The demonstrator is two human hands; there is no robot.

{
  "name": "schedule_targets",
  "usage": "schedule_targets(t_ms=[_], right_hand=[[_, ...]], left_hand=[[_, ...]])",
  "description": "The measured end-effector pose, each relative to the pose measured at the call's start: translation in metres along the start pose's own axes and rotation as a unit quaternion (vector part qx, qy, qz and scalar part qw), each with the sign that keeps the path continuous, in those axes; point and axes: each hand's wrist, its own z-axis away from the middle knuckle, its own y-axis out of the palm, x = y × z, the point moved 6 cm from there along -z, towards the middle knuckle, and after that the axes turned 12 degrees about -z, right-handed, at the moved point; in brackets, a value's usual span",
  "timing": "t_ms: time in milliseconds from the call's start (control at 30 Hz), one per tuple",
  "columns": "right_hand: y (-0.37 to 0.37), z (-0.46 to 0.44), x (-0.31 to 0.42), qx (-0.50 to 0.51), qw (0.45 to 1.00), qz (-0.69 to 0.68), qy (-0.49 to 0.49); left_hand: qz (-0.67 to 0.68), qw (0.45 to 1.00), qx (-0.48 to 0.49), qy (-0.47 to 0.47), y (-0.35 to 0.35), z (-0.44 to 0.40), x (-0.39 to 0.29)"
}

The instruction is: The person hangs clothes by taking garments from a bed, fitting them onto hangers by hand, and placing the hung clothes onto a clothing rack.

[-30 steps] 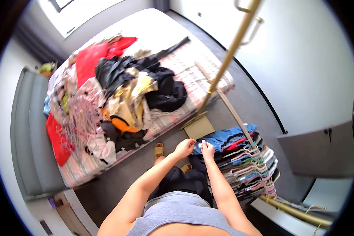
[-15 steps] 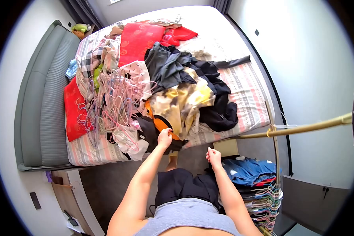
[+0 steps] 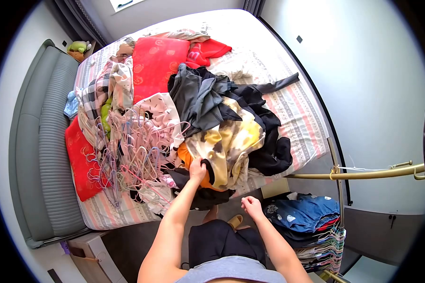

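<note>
My left hand (image 3: 198, 170) is closed at the near edge of the clothes pile, with its fingers on an orange garment (image 3: 186, 154) that has a black band. A yellow, cream and brown tie-dye garment (image 3: 226, 141) lies against it on the right. Over the floor gap between bed and rack, my right hand (image 3: 251, 207) is curled shut, and nothing shows in it. Just left of my left hand, a tangle of pink and purple hangers (image 3: 141, 146) rests on a pink patterned cloth (image 3: 158, 111).
Grey and black clothes (image 3: 200, 94) and red pillows (image 3: 158, 61) lie on the striped bed (image 3: 302, 113). To my right stands a rack with a gold rail (image 3: 378, 173), where denim (image 3: 307, 212) and several other garments hang. A grey headboard (image 3: 56, 141) borders the left.
The camera view has shifted, so the bed sits lower. My left hand has moved further into the pile at the orange garment. My right hand has come slightly left. A slippered foot now shows.
</note>
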Motion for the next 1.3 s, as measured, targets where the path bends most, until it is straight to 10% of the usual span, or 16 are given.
schedule_targets(t_ms=[233,333,400,567,967,1133,1300], right_hand=[[0.060,0.029,0.102,-0.049,0.867,0.257,-0.423],[0.055,0.030,0.099,-0.086,0.862,0.195,-0.460],[0.049,0.006,0.070,0.050,0.938,-0.142,-0.312],[-0.007,0.052,0.042,-0.044,0.914,0.126,-0.384],[0.073,0.183,0.064,0.334,0.912,-0.239,0.001],[0.126,0.227,0.044,0.388,0.891,-0.210,0.104],[0.196,0.239,0.022,0.432,0.866,-0.206,0.144]], left_hand=[[0.144,0.989,0.041,-0.006,-0.047,0.059,-0.114],[0.218,0.972,0.060,0.058,-0.075,0.106,-0.175],[0.226,0.967,0.086,0.074,-0.081,0.135,-0.195],[0.436,0.891,0.125,0.006,-0.117,0.176,-0.202],[0.550,0.823,-0.105,-0.095,-0.214,0.280,-0.121],[0.305,0.878,-0.364,-0.048,-0.267,0.359,-0.036],[-0.094,0.920,-0.381,-0.028,-0.334,0.405,-0.011]])
